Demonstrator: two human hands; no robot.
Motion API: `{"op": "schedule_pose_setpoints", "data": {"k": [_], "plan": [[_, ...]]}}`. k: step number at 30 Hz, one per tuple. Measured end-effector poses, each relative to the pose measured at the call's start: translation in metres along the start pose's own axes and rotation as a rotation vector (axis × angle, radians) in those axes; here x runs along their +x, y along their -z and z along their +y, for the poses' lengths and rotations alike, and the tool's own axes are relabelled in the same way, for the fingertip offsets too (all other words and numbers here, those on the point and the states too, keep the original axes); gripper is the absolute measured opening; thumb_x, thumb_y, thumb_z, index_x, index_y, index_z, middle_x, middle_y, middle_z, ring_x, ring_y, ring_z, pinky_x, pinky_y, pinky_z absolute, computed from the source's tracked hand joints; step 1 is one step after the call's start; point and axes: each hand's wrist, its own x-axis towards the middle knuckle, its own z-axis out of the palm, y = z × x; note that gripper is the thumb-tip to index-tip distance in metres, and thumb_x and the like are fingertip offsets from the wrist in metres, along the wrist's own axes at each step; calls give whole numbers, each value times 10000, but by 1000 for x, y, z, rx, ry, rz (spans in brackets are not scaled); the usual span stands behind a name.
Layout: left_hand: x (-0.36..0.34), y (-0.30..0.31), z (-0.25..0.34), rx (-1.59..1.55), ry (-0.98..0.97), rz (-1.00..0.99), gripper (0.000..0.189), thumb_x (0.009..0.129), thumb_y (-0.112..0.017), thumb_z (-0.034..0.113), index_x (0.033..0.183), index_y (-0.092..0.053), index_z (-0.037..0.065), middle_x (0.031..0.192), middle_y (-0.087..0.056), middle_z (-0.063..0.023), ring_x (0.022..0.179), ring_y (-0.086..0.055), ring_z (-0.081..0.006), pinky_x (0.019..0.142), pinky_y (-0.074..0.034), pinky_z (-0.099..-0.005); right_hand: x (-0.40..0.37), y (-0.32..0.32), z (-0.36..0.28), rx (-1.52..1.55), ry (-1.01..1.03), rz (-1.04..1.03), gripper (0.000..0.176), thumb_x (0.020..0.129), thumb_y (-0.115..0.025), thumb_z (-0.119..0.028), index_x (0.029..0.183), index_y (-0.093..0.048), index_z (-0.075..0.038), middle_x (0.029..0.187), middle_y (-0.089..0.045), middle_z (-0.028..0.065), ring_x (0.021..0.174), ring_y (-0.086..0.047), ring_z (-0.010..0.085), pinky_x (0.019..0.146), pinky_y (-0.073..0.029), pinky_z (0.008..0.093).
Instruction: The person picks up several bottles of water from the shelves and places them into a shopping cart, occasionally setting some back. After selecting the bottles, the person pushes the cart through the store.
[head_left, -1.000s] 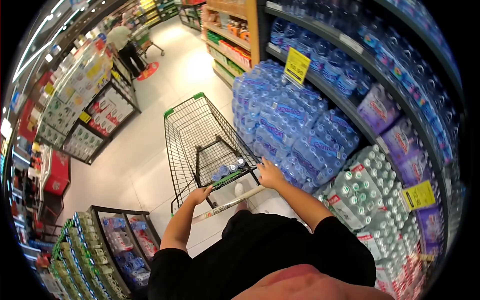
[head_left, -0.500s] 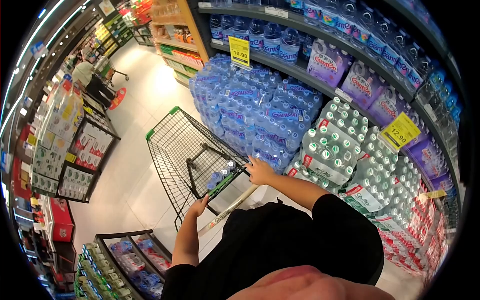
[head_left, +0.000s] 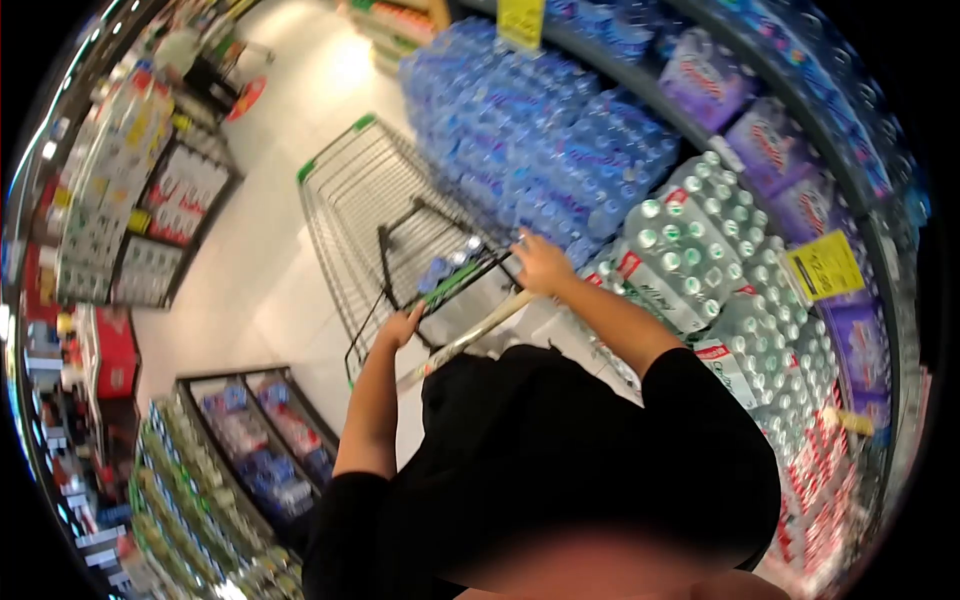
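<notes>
A wire shopping cart (head_left: 338, 255) with green corners stands in front of me, with a few small bottles (head_left: 437, 270) in its near part. My left hand (head_left: 402, 326) is closed on the left side of the cart's near rim. On the right side of the same rim, my right hand (head_left: 543, 264) has its fingers curled round the frame. A pale handle bar (head_left: 480, 328) crosses just below both hands. Stacked packs of blue water bottles (head_left: 530, 130) stand beside the cart, to the right.
Packs of clear bottles (head_left: 680, 260) are piled at the right, below shelves with purple packs (head_left: 705, 80) and a yellow price sign (head_left: 825, 265). A display of boxes (head_left: 185, 195) stands left. Bins of packs (head_left: 265, 440) are lower left. Another person (head_left: 195, 65) stands farther up the aisle.
The view has shifted and blurred. My hands and the near end of the cart now appear higher in the picture, still in contact with each other.
</notes>
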Motion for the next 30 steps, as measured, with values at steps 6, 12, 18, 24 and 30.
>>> {"op": "schedule_pose_setpoints", "data": {"k": [6,12,18,24,30], "plan": [[1,7,-5,-90,-26,-2,911,858,-323,793,1055,-688,-18,943,-703,-183,957,-649,-354,893,-470,-420,8,1,-6,-21,59,150,512,754,-613,-169,1255,-558,-80,1461,-391,241,1216,-496,389,952,-487,464],[6,15,-8,-77,28,4,891,858,-328,788,1032,-706,0,1016,-697,-220,1022,-638,-373,923,-467,-422,15,-3,-10,-41,115,249,499,730,-613,-145,1219,-570,-58,1400,-449,270,1134,-541,405,903,-508,472],[4,28,-3,-42,39,-9,832,883,-338,751,968,-716,15,944,-695,-212,954,-646,-349,903,-465,-403,26,-2,-12,-37,144,259,491,722,-615,-141,1200,-582,-35,1382,-457,289,1113,-545,424,895,-511,470],[14,33,-6,-70,32,9,829,888,-339,740,977,-716,8,962,-698,-217,975,-648,-358,913,-468,-407,37,2,-13,-52,147,269,486,719,-616,-146,1192,-586,-41,1381,-458,285,1103,-553,409,875,-522,459],[20,42,-9,-62,35,15,851,862,-340,773,956,-702,9,975,-695,-210,993,-641,-363,903,-469,-428,46,1,-16,-88,130,251,506,727,-617,-174,1217,-585,-51,1395,-450,277,1114,-556,395,860,-530,453]]}}
